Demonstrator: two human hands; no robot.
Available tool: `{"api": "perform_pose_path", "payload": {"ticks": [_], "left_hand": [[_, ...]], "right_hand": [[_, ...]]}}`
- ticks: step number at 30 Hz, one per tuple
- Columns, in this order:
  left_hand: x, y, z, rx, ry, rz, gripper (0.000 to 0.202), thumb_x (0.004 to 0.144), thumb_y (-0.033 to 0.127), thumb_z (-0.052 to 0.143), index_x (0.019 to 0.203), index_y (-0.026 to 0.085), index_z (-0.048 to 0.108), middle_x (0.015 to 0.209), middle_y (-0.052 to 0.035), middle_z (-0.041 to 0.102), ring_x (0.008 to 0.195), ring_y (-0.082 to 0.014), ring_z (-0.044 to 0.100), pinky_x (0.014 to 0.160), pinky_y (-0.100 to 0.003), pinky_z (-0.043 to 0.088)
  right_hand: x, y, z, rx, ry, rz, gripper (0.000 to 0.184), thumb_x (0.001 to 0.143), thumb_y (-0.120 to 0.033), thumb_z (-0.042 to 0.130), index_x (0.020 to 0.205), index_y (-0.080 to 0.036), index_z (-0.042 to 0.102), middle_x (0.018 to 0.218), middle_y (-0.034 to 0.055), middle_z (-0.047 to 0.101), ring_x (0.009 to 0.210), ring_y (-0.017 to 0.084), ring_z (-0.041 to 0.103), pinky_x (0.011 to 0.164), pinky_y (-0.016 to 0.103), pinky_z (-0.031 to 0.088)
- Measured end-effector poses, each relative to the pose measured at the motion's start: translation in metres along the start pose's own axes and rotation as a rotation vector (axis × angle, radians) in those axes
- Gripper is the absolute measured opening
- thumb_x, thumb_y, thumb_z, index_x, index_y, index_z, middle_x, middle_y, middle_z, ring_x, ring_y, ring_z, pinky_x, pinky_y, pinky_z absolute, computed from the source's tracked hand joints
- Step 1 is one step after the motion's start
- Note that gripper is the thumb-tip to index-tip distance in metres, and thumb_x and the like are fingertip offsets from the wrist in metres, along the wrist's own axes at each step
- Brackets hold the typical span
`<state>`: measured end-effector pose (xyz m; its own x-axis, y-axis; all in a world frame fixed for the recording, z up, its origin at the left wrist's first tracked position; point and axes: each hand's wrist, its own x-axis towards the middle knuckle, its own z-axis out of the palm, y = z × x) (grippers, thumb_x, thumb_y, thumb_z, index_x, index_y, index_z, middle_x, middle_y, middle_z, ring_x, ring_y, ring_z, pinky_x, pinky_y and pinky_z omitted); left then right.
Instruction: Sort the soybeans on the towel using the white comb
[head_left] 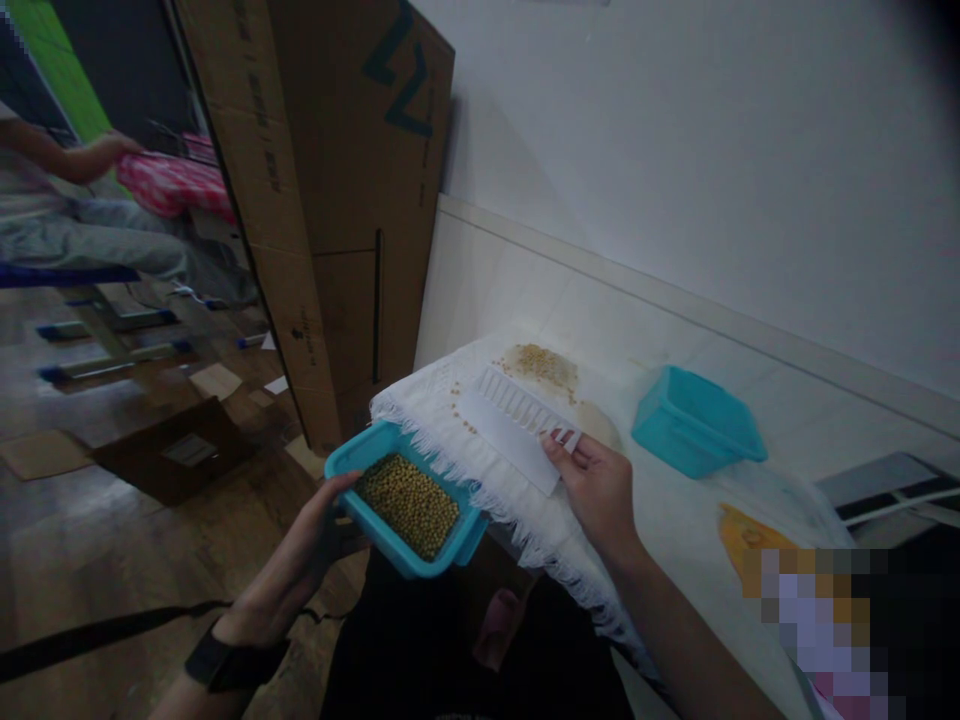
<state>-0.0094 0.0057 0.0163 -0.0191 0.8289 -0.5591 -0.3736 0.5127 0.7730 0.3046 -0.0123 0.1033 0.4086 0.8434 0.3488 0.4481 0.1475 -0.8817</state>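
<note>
My left hand (pixel 324 520) grips the rim of a turquoise plastic container (pixel 409 562), tilted a little below the table's edge. Small yellow-green beans (pixel 409 505) fill its bottom. Between the thumb and fingers of my right hand (pixel 596 485) is the near end of a flat white slotted plastic piece (pixel 510 430) with a row of narrow openings. This piece lies over a fringed white cloth (pixel 427 400). Just beyond it rests a heap of pale tan beans (pixel 544 365), with several loose ones scattered on the cloth.
A second turquoise container (pixel 697 425) stands on the table to the right, near an orange-yellow item (pixel 757 545). A tall cardboard box (pixel 352 200) rises at the back left. Another person (pixel 67 220) sits far left, touching red checked cloth (pixel 172 185). Cardboard pieces (pixel 165 450) litter the floor.
</note>
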Motion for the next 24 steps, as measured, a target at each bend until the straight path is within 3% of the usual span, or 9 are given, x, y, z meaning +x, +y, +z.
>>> {"api": "perform_pose_path", "payload": {"ticks": [6, 15, 20, 24], "left_hand": [[0.000, 0.002, 0.001, -0.034, -0.006, 0.008, 0.040, 0.076, 0.049, 0.087, 0.100, 0.020, 0.076, 0.091, -0.0089, 0.079, 0.072, -0.0244, 0.075, 0.064, -0.037, 0.065], [-0.001, 0.006, -0.001, -0.030, -0.016, -0.007, 0.033, 0.088, 0.045, 0.078, 0.110, 0.020, 0.074, 0.098, -0.0088, 0.079, 0.079, -0.0257, 0.077, 0.066, -0.037, 0.067], [0.000, 0.004, 0.000, -0.014, -0.002, -0.005, 0.031, 0.087, 0.045, 0.079, 0.103, 0.019, 0.073, 0.092, -0.0086, 0.077, 0.073, -0.0246, 0.075, 0.062, -0.036, 0.066], [0.001, 0.002, -0.002, -0.013, -0.027, 0.006, 0.037, 0.085, 0.048, 0.082, 0.107, 0.020, 0.073, 0.094, -0.0081, 0.077, 0.073, -0.0245, 0.075, 0.064, -0.037, 0.066]], "right_hand": [[-0.002, 0.002, 0.008, 0.012, -0.045, -0.017, 0.043, 0.085, -0.058, 0.079, 0.097, -0.017, 0.088, 0.098, 0.0100, 0.088, 0.089, 0.033, 0.085, 0.083, 0.045, 0.069], [-0.002, 0.002, 0.013, 0.021, -0.084, -0.062, 0.035, 0.089, -0.050, 0.076, 0.098, -0.017, 0.088, 0.098, 0.0086, 0.088, 0.091, 0.031, 0.084, 0.084, 0.041, 0.067], [-0.003, -0.002, 0.014, -0.052, -0.117, -0.088, 0.034, 0.091, -0.050, 0.074, 0.088, -0.018, 0.086, 0.086, 0.0064, 0.086, 0.078, 0.028, 0.081, 0.075, 0.037, 0.065], [-0.012, -0.008, 0.013, -0.007, -0.148, -0.053, 0.035, 0.089, -0.051, 0.077, 0.092, -0.018, 0.087, 0.090, 0.0082, 0.087, 0.081, 0.030, 0.083, 0.075, 0.038, 0.066]]}}
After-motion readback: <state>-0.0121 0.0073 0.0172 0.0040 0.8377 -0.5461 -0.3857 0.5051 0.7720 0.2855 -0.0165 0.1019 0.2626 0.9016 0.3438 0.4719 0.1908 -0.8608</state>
